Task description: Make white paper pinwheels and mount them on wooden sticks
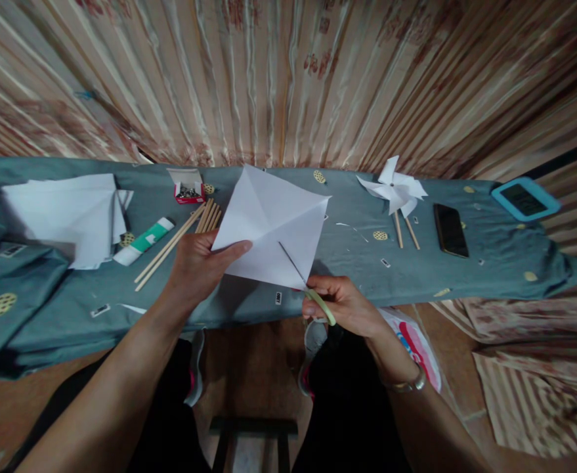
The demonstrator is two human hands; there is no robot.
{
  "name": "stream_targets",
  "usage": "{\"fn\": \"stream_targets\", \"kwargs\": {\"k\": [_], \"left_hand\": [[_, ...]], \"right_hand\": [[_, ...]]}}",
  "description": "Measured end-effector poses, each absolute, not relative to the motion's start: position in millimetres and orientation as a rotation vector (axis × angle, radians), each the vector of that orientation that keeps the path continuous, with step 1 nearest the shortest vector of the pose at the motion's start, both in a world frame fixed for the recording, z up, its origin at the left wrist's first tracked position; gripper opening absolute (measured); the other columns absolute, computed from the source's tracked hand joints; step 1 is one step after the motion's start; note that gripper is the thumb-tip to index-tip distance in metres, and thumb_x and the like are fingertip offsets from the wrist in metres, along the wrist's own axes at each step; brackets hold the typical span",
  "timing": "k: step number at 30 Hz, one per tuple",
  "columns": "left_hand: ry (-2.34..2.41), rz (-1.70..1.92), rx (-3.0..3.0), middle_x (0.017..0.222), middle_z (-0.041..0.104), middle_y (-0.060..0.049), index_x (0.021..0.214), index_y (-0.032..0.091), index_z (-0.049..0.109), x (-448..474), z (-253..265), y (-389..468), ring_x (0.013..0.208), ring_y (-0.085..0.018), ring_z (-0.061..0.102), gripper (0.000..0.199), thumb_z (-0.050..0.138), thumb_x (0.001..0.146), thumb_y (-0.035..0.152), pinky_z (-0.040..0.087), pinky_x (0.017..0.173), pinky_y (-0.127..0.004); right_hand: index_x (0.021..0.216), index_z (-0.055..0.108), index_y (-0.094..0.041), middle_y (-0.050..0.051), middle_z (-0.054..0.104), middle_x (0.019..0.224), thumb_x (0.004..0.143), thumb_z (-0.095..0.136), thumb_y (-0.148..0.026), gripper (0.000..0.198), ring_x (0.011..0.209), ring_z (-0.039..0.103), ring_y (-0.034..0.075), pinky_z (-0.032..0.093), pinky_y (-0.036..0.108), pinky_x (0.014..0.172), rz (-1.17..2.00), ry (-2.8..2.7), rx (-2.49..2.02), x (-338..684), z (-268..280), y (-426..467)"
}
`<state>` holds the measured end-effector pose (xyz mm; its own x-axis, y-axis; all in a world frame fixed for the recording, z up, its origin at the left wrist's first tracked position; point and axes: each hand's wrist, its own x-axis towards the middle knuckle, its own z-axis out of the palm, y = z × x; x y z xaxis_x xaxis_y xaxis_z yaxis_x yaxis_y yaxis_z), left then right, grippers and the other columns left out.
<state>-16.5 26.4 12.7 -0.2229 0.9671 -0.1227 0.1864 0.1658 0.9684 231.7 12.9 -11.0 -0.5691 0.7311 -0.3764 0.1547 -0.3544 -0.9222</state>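
My left hand pinches the left edge of a creased white paper square, thumb on top. The sheet is held above the table, with fold lines meeting near its middle. In my right hand is a pair of scissors with a light green handle. One dark blade lies over the paper, pointing from the near right corner toward the middle; the other blade is hidden beneath the sheet. My right fingers are closed round the handle.
On the cloth-covered table lie a paper stack, a glue tube, wooden sticks and a small red box of metal bits. Rightward are paper pinwheels, a phone and a blue-framed digital device. A curtain hangs behind.
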Motion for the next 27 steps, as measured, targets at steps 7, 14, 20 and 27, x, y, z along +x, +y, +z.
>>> {"fn": "stream_targets", "kwargs": {"k": [7,14,20,27], "left_hand": [[1.586,1.125,1.137,0.080,0.077,-0.003,0.083,0.022,0.079,-13.2,14.0,25.1,0.070,-0.021,0.068,0.027,0.079,0.063,0.039,0.056,0.063,-0.031],[1.579,1.099,1.151,0.076,0.077,-0.002,0.082,0.023,0.079,-12.8,13.1,25.5,0.068,-0.021,0.069,0.024,0.079,0.064,0.039,0.054,0.060,-0.029],[1.579,1.117,1.122,0.076,0.077,-0.003,0.081,0.021,0.079,-12.4,12.4,25.4,0.066,-0.019,0.068,0.026,0.080,0.062,0.038,0.054,0.060,-0.029],[1.552,1.128,1.125,0.077,0.077,-0.004,0.081,0.018,0.079,-11.9,13.9,25.5,0.067,-0.020,0.068,0.028,0.079,0.062,0.038,0.054,0.060,-0.029]], "right_hand": [[0.076,0.065,-0.015,-0.004,0.061,0.063,0.061,0.087,-0.045,0.040,0.055,0.049,0.007,0.035,0.018,0.050,1.960,-1.472,-1.166,230.6,-7.5,13.0],[0.078,0.067,-0.014,-0.004,0.061,0.064,0.063,0.085,-0.046,0.039,0.057,0.050,0.007,0.036,0.018,0.051,1.955,-1.479,-1.140,230.1,-9.0,13.0],[0.076,0.065,-0.015,-0.004,0.059,0.062,0.064,0.085,-0.045,0.038,0.055,0.049,0.007,0.034,0.018,0.049,1.946,-1.481,-1.141,229.9,-9.1,13.1],[0.074,0.066,-0.014,-0.004,0.059,0.061,0.061,0.086,-0.047,0.041,0.053,0.048,0.006,0.034,0.018,0.049,1.970,-1.428,-1.170,227.7,-7.2,12.5]]}}
